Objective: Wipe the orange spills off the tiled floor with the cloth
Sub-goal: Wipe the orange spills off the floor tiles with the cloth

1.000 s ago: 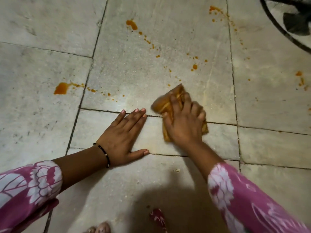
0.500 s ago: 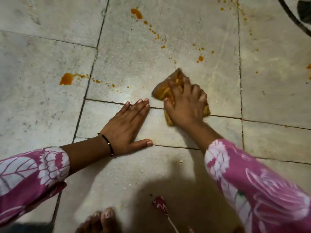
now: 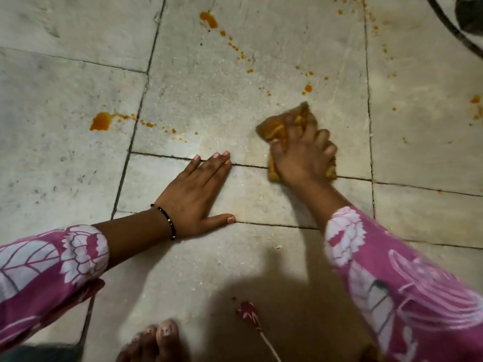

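My right hand [image 3: 304, 155] presses a crumpled, orange-stained cloth [image 3: 277, 128] onto the pale tiled floor [image 3: 214, 90], right of centre. My left hand [image 3: 194, 195] lies flat on the floor beside it, fingers together, thumb out, holding nothing. An orange puddle [image 3: 100, 120] sits to the left, with a trail of small drops running right across the tile joint. A larger blob [image 3: 209, 19] lies at the top, with drops trailing down towards a spot [image 3: 308, 88] just beyond the cloth. More specks [image 3: 477, 105] mark the right-hand tile.
A dark curved ring of some object [image 3: 454, 32] stands on the floor at the top right. My bare toes [image 3: 156, 338] show at the bottom edge, and a small red patterned piece with a cord [image 3: 249, 316] lies near them.
My right hand has slid the cloth to the right, away from my left hand, which stays planted. The view has shifted slightly.
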Available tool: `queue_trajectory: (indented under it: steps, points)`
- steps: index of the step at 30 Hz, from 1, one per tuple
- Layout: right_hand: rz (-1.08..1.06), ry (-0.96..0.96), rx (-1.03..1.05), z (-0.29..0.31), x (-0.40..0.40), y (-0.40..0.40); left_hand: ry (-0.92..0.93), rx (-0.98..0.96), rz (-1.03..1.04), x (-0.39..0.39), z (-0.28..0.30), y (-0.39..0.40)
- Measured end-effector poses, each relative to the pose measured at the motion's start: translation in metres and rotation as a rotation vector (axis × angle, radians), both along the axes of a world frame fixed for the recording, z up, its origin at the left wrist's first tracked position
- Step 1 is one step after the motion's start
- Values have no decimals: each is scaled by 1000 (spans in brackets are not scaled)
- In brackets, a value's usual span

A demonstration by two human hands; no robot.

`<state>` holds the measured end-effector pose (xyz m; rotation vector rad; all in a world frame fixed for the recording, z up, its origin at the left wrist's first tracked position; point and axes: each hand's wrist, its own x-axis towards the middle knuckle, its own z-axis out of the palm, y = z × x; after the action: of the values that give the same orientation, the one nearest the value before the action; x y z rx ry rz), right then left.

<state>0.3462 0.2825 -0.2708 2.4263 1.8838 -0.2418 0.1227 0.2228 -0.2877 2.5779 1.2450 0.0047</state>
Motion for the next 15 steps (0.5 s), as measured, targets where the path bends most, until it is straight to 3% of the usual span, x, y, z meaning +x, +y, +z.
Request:
queue_trajectory:
  steps: [3,6,10,13,15]
  points:
    - [209,31,63,-5,-37,-51,-5,0,-1,-1,-1,0]
    - [221,42,68,-5,-9,-117,-12,2,-1,-1,-2,0]
    - [-86,-36,36,1,53,-129,-16,-6,12,0,-1,-1]
    - [-402,-33,46,1,50,-67,-18,-10,24,0,0,-1]
    - [-397,2,43,2,30,-20,-36,-20,52,0,1,-2]
